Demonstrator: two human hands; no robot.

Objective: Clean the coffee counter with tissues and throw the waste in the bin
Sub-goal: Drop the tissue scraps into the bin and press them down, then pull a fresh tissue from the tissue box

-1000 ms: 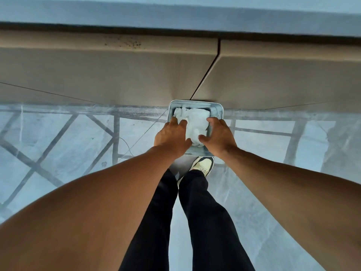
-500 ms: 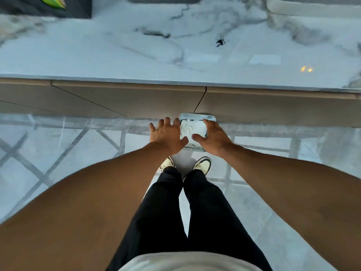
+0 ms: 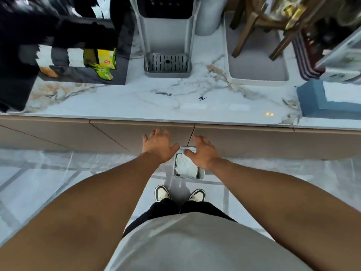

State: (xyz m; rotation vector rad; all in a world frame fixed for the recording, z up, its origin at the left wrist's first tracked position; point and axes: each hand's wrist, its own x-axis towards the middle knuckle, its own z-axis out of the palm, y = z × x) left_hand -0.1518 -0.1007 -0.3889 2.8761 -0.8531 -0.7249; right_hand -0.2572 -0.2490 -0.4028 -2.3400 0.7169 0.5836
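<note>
A small square metal bin (image 3: 201, 175) stands on the floor against the cabinet front, with crumpled white tissues (image 3: 185, 166) lying inside it. My left hand (image 3: 159, 145) hovers above and to the left of the bin, fingers spread, holding nothing. Over the bin's far right corner is my right hand (image 3: 203, 153), also open and empty. The white marble coffee counter (image 3: 136, 102) runs across the view above the cabinets. A small dark speck of coffee grounds (image 3: 201, 98) lies on it near the middle.
A grey coffee machine with a drip tray (image 3: 167, 64) stands at the counter's back. A black rack with yellow-green tea boxes (image 3: 101, 63) is to the left, a white tray (image 3: 256, 61) with wooden legs to the right, and a blue box (image 3: 320, 100) at far right.
Both hands let go of the tissues, which stay in the bin, and rose away from it with fingers spreading. My view lifted from the bin up to the counter.
</note>
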